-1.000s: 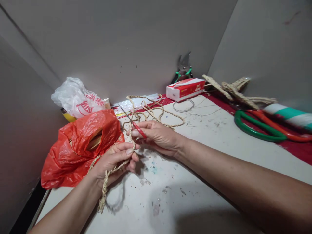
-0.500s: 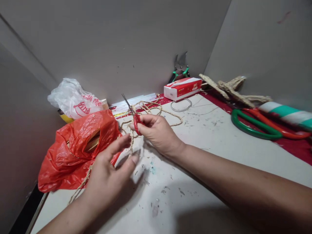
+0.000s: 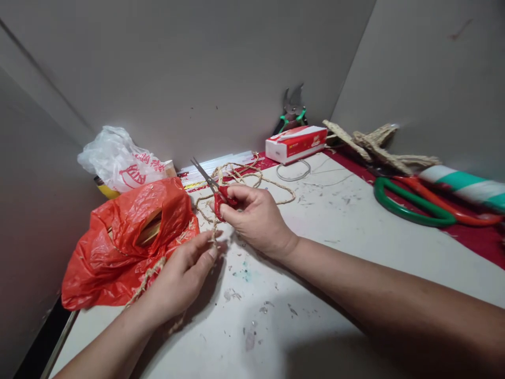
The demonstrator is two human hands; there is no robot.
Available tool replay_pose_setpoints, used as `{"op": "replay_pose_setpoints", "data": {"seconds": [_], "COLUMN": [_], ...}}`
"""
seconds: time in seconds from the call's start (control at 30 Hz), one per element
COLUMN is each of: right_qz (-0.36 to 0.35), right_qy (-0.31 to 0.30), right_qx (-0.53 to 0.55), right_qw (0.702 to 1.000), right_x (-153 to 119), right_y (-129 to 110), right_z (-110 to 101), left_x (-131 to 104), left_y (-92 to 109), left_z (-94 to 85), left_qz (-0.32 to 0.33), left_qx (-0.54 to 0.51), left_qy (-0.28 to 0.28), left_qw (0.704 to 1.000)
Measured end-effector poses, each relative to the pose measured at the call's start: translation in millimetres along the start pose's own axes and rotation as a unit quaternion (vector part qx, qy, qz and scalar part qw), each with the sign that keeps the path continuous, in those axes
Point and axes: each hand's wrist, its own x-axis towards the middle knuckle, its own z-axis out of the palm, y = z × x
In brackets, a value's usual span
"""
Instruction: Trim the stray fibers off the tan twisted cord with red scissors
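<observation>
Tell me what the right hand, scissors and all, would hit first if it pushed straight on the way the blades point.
The right hand aims the scissors up-left. Past the tips the first thing looks to be the clear sticks along the wall, then the wall itself; depth is hard to judge.

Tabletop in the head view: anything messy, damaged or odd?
Yes. The white table is scuffed and strewn with fibre scraps and paint-like flecks near the hands. Twine lies in a loose tangle behind the red scissors. A pair of cutters leans upright against the wall.
</observation>
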Motion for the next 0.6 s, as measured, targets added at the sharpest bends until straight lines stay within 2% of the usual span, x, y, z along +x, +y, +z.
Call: {"op": "replay_pose_setpoints", "data": {"seconds": [0.07,0.1,0.27,0.37,0.47,0.53,0.6], "right_qz": [-0.021,-0.031,-0.084,-0.129,-0.168,-0.168,-0.141], "right_qy": [-0.002,-0.004,-0.020,-0.004,-0.021,-0.047,-0.068], "right_qx": [-0.026,-0.034,-0.064,-0.100,-0.126,-0.139,-0.148], "right_qw": [0.999,0.999,0.994,0.987,0.978,0.975,0.977], "right_x": [-1.1,-1.9,-5.6,-6.1,-5.1,-3.6,-1.5], "right_y": [-0.8,-1.4,-3.5,-2.8,0.4,3.7,7.3], "right_z": [0.3,0.4,1.1,-0.5,-2.7,-3.4,-3.7], "left_x": [1.5,1.8,0.5,0.3,2.3,4.8,7.5], "left_y": [-2.2,-3.2,-5.8,-2.7,1.2,0.9,-2.4], "left_z": [1.7,2.7,6.5,4.5,0.1,-2.2,-3.3], "left_qz": [0.046,0.057,0.036,-0.012,-0.074,-0.083,-0.077], "left_qx": [0.048,0.045,-0.060,-0.138,-0.186,-0.173,-0.156], "left_qy": [0.079,0.100,0.108,0.072,-0.020,-0.048,-0.045], "left_qw": [0.995,0.992,0.992,0.988,0.980,0.980,0.984]}}
